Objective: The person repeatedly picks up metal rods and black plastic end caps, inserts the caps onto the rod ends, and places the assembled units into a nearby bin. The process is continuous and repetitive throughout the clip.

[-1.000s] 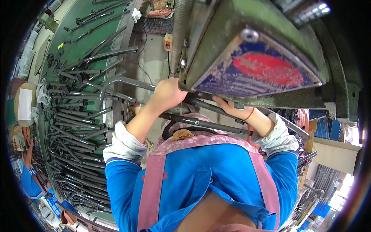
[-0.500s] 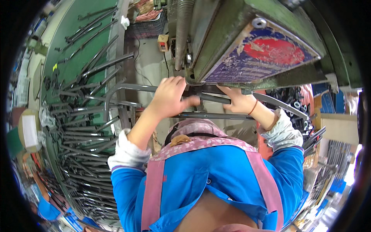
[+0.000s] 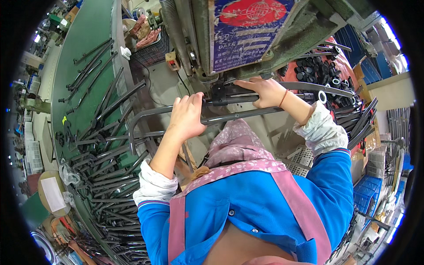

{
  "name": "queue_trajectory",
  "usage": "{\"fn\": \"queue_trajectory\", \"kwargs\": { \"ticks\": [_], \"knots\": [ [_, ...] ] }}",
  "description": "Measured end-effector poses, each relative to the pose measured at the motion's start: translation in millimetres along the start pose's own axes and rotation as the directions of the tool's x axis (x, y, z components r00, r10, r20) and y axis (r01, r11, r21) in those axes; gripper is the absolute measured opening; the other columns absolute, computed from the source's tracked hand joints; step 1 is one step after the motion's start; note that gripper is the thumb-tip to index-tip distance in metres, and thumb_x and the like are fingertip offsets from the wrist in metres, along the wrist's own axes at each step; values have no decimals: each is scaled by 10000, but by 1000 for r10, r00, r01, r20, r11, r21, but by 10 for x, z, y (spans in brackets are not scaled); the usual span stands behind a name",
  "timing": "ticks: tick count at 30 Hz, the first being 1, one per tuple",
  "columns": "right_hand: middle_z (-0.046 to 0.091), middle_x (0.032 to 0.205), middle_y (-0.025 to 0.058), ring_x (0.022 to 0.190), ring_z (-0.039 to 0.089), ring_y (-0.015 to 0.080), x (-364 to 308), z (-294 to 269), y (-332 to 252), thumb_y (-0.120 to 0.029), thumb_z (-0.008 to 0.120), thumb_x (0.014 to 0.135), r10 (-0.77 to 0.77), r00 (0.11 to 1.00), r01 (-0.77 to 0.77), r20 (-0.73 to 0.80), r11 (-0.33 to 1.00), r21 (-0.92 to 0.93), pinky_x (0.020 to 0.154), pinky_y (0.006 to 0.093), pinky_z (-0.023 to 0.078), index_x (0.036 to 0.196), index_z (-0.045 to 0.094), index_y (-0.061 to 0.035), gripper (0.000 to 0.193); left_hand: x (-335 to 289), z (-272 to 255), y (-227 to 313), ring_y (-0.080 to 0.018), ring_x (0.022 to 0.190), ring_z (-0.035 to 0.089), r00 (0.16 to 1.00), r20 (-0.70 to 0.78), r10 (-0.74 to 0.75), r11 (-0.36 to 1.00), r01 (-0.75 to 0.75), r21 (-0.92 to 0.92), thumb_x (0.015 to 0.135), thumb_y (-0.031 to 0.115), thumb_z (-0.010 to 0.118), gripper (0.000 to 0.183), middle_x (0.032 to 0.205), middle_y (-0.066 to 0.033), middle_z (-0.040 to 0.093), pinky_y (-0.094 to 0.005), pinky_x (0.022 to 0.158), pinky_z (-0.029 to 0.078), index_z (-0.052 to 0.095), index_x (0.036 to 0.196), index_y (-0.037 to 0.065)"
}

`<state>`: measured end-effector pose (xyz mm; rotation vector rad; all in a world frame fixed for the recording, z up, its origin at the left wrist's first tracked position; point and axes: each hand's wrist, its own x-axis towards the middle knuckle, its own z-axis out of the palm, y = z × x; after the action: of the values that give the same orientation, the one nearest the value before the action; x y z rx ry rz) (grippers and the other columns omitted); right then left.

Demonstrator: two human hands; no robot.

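A dark metal tube frame with a bent left end (image 3: 154, 111) lies crosswise under the machine head. My left hand (image 3: 187, 117) is closed over its upper tube, left of a black clamp-like block (image 3: 219, 94). To the right of that block, my right hand (image 3: 266, 92) grips the tube, thumb on the near side and index finger stretched toward the machine. A second straight dark tube (image 3: 240, 115) runs along the near side, below both hands. The fingertips of my right hand are partly hidden beneath the machine.
The green machine (image 3: 304, 42) with a worn blue and red plate (image 3: 247, 37) overhangs the hands. Many dark tubes lie on a green table (image 3: 84, 39) at the left. Black caps and white rings (image 3: 322, 96) lie on a red surface at the right, beside more tubes (image 3: 364, 119).
My view has turned, so the machine appears further left. My left hand's thumb, stretched toward the block before, now lies against the tube. My right hand stays on the frame.
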<state>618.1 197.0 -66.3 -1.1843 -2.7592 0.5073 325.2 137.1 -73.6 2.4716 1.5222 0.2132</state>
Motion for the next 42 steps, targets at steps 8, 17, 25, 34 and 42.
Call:
{"fn": "queue_trajectory", "kwargs": {
  "ticks": [8,17,25,34,42],
  "knots": [
    [628,880,193,865,614,376,-15,-45,-6,-185,642,588,44,996,-45,72,999,7,793,454,494,1425,467,-189,855,12,27,-10,-330,1008,566,1000,-11,-4,1000,4,-25,581,197,795,763,1053,-155,609,-409,892,402,455,1237,9],
    [594,832,150,806,607,348,-5,-31,45,-167,651,560,-68,998,68,-3,996,-61,737,448,496,1425,463,-209,886,-19,-5,-22,-369,1009,567,1000,-28,-1,998,-1,-67,545,220,817,798,1036,-180,609,-438,854,409,439,1223,33],
    [636,808,155,757,648,362,-508,-110,-104,-202,691,583,-121,992,121,27,993,18,668,469,516,1368,516,-207,804,-322,-370,499,-408,1009,601,975,220,30,989,3,-148,556,340,886,931,1060,-229,622,-449,883,470,424,1298,20],
    [641,849,147,845,652,349,-1181,67,378,-231,735,656,-66,974,52,219,996,67,737,447,518,1339,551,-214,707,117,580,1147,-403,779,658,941,325,-96,835,253,-488,915,400,583,565,820,-188,672,-454,670,499,474,1342,46],
    [666,805,138,791,658,316,-1277,369,2626,-240,647,769,412,890,-443,-196,884,-150,718,415,539,822,708,-79,180,415,841,1435,-403,701,650,932,334,-142,890,268,-369,894,487,580,630,743,-199,657,-465,622,494,497,1351,60]
  ]
}}
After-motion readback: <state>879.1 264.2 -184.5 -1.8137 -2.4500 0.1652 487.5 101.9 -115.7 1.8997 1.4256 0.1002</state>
